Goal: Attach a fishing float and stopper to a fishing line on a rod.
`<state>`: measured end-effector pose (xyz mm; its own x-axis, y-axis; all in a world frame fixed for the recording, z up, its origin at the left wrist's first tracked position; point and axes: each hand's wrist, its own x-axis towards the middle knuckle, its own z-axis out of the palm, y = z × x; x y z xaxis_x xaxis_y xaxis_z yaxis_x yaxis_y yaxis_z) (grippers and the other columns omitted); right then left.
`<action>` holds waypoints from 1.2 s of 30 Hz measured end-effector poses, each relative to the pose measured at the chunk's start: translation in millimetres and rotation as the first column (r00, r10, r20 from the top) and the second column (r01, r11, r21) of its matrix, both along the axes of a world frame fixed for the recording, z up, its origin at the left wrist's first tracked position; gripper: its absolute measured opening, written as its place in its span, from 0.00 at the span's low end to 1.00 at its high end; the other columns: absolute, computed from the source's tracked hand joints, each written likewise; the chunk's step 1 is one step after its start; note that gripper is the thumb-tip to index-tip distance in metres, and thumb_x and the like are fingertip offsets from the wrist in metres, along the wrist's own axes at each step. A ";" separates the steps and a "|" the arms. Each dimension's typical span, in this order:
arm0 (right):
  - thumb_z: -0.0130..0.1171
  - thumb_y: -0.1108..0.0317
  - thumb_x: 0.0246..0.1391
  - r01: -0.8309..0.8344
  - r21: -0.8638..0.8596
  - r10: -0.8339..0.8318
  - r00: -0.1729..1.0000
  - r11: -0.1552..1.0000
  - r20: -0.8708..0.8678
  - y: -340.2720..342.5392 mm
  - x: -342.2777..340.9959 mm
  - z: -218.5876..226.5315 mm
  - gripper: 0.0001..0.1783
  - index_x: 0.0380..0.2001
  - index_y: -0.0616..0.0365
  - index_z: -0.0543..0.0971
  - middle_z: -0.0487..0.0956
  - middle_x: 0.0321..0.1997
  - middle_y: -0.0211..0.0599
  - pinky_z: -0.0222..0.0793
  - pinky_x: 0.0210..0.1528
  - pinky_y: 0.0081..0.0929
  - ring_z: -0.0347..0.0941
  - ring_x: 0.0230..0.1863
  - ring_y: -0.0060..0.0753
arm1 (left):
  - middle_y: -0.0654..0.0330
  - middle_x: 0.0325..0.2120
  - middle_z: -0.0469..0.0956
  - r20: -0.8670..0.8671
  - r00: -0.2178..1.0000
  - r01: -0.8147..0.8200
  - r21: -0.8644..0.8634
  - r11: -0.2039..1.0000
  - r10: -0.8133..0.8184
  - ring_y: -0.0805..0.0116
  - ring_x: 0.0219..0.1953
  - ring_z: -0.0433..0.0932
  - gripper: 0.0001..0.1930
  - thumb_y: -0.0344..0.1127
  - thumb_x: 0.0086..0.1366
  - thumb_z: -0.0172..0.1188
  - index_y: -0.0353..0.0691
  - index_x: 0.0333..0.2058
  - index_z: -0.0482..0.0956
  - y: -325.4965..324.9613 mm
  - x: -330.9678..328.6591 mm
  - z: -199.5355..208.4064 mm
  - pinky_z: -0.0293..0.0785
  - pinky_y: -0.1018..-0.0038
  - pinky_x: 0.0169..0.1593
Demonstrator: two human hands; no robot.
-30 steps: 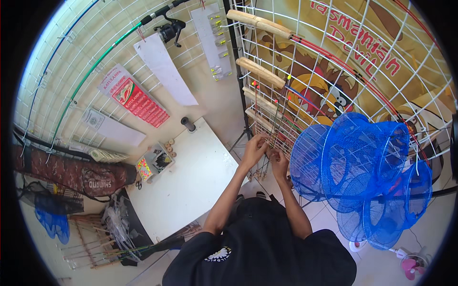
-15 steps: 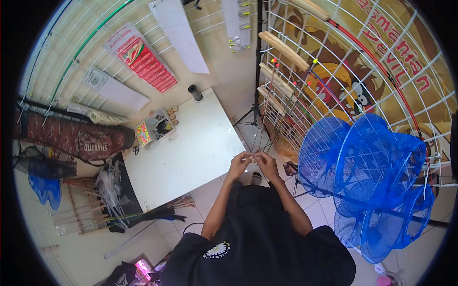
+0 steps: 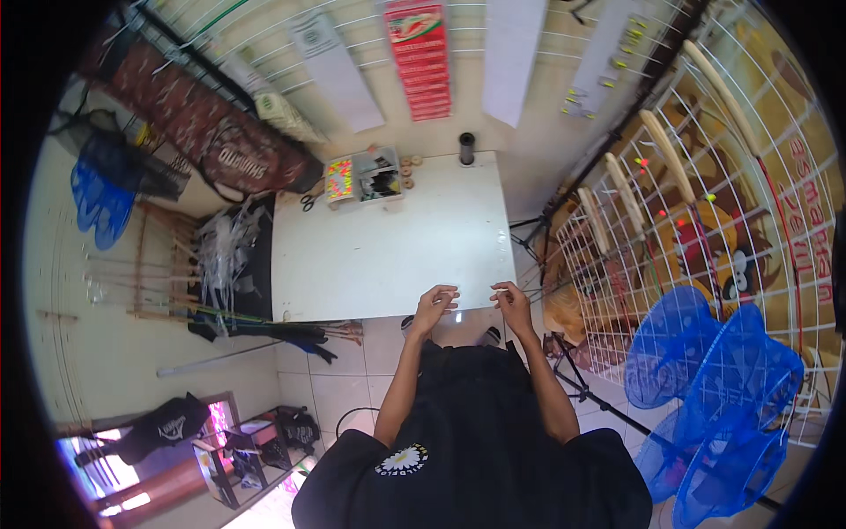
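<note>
My left hand [image 3: 436,306] hovers at the near edge of the white table [image 3: 388,247], its fingers curled together in a pinch. A short gap away, my right hand [image 3: 512,307] is also closed, thumb against fingertips. Whatever either hand grips is too small to make out. Between the hands nothing can be told apart from the white tabletop. Toward the back left of the table stands a clear compartment box [image 3: 381,181] with dark small items, beside a patch of bright coloured beads [image 3: 339,179]. Black scissors [image 3: 307,202] lie left of these.
Several cork-like rings [image 3: 408,173] and a dark cylinder [image 3: 467,148] sit along the back edge. Blue mesh nets [image 3: 714,388] and a white wire grid with wooden-handled rods [image 3: 667,156] are at right. A black tripod [image 3: 573,379] stands nearby. A camouflage rod bag [image 3: 211,123] leans at left.
My hands, close together before, have moved apart. My view and body have turned, so the table sits squarely ahead and the nets have shifted toward the lower right.
</note>
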<state>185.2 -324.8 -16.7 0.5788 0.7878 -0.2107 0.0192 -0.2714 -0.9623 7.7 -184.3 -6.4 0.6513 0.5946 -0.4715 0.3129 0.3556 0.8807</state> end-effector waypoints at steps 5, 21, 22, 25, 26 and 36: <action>0.53 0.73 0.57 -0.094 -0.087 0.102 0.990 0.992 0.096 49.7 -26.4 -17.3 0.14 0.47 0.56 0.73 0.82 0.30 0.39 0.73 0.32 0.25 0.78 0.28 0.27 | 0.55 0.42 0.81 0.034 0.987 -0.156 -0.016 0.988 0.157 0.69 0.39 0.80 0.16 0.41 0.69 0.54 0.40 0.50 0.75 42.2 -50.7 5.3 0.74 0.74 0.43; 0.64 0.57 0.51 -0.229 -0.354 0.296 0.944 0.907 0.146 202.2 -157.9 -86.9 0.26 0.50 0.55 0.70 0.77 0.41 0.55 0.71 0.47 0.41 0.76 0.44 0.51 | 0.56 0.42 0.81 -0.167 0.955 -0.197 0.265 0.944 0.246 0.64 0.45 0.79 0.14 0.40 0.63 0.59 0.42 0.45 0.79 204.9 -195.3 -33.7 0.73 0.71 0.48; 0.64 0.57 0.51 -0.227 -0.344 0.294 0.943 0.911 0.157 208.2 -162.9 -89.3 0.26 0.50 0.55 0.71 0.77 0.41 0.55 0.71 0.47 0.41 0.76 0.44 0.51 | 0.56 0.42 0.81 -0.167 0.956 -0.193 0.263 0.945 0.242 0.64 0.45 0.79 0.14 0.40 0.63 0.59 0.42 0.45 0.79 212.0 -198.5 -37.5 0.73 0.71 0.48; 0.64 0.58 0.50 -0.202 -0.335 0.279 0.939 0.920 0.200 219.0 -174.6 -101.2 0.25 0.49 0.55 0.72 0.78 0.36 0.52 0.72 0.44 0.39 0.76 0.40 0.47 | 0.53 0.45 0.80 -0.159 0.970 -0.127 0.311 0.942 0.183 0.61 0.50 0.77 0.14 0.40 0.64 0.59 0.42 0.46 0.79 230.9 -201.3 -45.9 0.72 0.69 0.52; 0.65 0.59 0.50 -0.197 -0.322 0.278 0.933 0.926 0.227 222.8 -177.4 -104.7 0.24 0.49 0.55 0.73 0.79 0.33 0.49 0.72 0.43 0.37 0.77 0.37 0.44 | 0.53 0.46 0.79 -0.172 0.972 -0.093 0.335 0.938 0.158 0.60 0.50 0.77 0.14 0.40 0.64 0.59 0.42 0.46 0.79 237.3 -202.6 -47.8 0.72 0.69 0.53; 0.70 0.59 0.44 -0.287 -0.408 0.350 0.933 0.867 0.088 239.0 -163.8 -124.9 0.25 0.43 0.52 0.70 0.72 0.36 0.49 0.69 0.45 0.42 0.68 0.40 0.45 | 0.54 0.46 0.78 -0.101 0.967 -0.180 0.383 0.906 0.235 0.60 0.46 0.78 0.13 0.36 0.65 0.56 0.40 0.47 0.77 262.7 -202.1 -36.5 0.74 0.68 0.50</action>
